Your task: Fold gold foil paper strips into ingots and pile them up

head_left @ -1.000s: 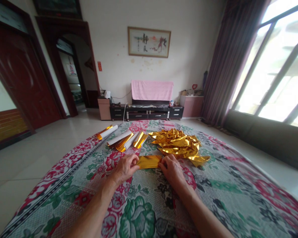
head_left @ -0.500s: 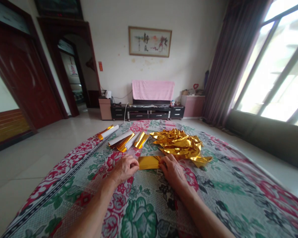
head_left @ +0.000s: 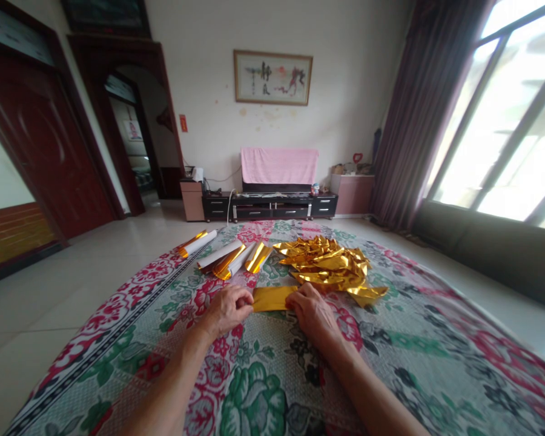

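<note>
A flat, folded strip of gold foil paper (head_left: 270,298) stretches between my two hands, just above or on the patterned tablecloth. My left hand (head_left: 229,307) pinches its left end with thumb and curled fingers. At the right end, my right hand (head_left: 311,307) is closed on the foil, its fingertips covering that edge. Right behind the strip lies a heap of folded gold foil pieces (head_left: 331,263) with pointed ends. Rolled sheets of gold paper with white backs (head_left: 229,260) rest beyond my left hand.
The flowered cloth (head_left: 254,399) covers a round table. One more roll (head_left: 197,243) lies near its far left edge. Beyond stand a low black TV cabinet (head_left: 272,207) and a screen draped with a pink towel (head_left: 279,165). A purple curtain (head_left: 399,121) hangs beside the window.
My right hand has shifted slightly left along the strip, and its right end now shows less foil. My left hand keeps its pinch in nearly the same place.
</note>
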Demonstrator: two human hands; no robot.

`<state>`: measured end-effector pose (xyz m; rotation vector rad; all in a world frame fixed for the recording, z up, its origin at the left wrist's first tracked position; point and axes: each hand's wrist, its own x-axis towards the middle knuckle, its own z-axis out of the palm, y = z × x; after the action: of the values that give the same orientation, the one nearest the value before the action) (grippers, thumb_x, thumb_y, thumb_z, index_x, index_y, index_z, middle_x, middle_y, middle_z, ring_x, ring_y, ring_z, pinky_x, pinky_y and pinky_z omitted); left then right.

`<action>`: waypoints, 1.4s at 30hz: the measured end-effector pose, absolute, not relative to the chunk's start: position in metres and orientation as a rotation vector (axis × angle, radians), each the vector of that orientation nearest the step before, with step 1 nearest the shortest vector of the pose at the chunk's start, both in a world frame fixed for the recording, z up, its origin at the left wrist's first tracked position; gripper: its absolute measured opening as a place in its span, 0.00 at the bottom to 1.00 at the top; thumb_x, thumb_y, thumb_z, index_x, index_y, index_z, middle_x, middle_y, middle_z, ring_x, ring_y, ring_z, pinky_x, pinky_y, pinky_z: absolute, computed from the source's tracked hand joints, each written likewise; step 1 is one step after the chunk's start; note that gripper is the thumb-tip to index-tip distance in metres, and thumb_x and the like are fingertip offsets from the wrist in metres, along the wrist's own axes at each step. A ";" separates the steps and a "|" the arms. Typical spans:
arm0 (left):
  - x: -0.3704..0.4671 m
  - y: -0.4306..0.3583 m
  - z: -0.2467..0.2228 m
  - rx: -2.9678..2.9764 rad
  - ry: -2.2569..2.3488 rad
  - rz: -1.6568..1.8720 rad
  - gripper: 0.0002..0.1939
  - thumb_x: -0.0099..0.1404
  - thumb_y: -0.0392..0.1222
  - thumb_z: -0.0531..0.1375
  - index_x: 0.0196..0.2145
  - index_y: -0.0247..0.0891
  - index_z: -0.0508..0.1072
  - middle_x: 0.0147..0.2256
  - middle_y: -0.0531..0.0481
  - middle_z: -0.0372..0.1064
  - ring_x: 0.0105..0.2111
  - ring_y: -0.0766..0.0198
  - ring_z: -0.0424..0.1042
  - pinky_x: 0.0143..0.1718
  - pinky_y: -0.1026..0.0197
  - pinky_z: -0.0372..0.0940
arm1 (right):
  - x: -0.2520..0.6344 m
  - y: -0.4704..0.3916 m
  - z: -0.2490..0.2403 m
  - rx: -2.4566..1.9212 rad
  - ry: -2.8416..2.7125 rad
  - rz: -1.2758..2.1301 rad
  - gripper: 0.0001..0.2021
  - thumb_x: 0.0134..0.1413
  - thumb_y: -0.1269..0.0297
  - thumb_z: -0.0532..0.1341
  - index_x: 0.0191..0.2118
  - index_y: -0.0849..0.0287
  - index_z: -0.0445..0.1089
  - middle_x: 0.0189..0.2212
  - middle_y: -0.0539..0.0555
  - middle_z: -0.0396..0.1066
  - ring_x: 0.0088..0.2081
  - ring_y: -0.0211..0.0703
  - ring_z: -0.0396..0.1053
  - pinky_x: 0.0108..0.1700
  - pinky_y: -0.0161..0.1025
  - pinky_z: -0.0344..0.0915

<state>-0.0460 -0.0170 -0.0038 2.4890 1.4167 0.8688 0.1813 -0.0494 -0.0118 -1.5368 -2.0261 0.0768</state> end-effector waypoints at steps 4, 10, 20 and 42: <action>-0.045 -0.016 -0.005 2.575 1.338 0.807 0.08 0.54 0.34 0.56 0.28 0.42 0.76 0.25 0.52 0.68 0.31 0.65 0.66 0.36 0.63 0.60 | 0.178 -0.048 -0.011 -1.583 -2.070 0.039 0.10 0.53 0.71 0.53 0.31 0.53 0.71 0.34 0.52 0.62 0.36 0.38 0.61 0.31 0.31 0.54; -0.038 -0.017 -0.005 2.607 1.415 0.749 0.12 0.53 0.31 0.55 0.27 0.43 0.77 0.25 0.50 0.67 0.33 0.63 0.64 0.37 0.62 0.59 | 0.163 -0.055 -0.005 -1.630 -2.077 -0.086 0.09 0.51 0.72 0.54 0.27 0.58 0.71 0.31 0.54 0.64 0.34 0.40 0.62 0.34 0.33 0.55; -0.013 -0.031 -0.001 2.632 1.726 0.794 0.14 0.55 0.53 0.58 0.23 0.39 0.71 0.24 0.48 0.65 0.33 0.59 0.64 0.33 0.61 0.57 | 0.160 -0.055 -0.009 -1.601 -1.975 -0.054 0.09 0.54 0.65 0.53 0.28 0.59 0.68 0.32 0.54 0.64 0.32 0.37 0.63 0.32 0.31 0.56; 0.000 -0.033 0.001 2.550 1.905 0.672 0.17 0.55 0.56 0.54 0.23 0.39 0.70 0.25 0.47 0.66 0.33 0.57 0.64 0.34 0.59 0.56 | 0.169 -0.054 -0.006 -1.620 -2.024 0.105 0.11 0.56 0.64 0.51 0.29 0.57 0.69 0.33 0.51 0.63 0.33 0.34 0.63 0.33 0.29 0.55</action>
<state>-0.0005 -0.0327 0.0011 2.5499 1.9055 0.6716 0.1691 -0.0537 -0.0056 -1.6201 -2.0236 0.1049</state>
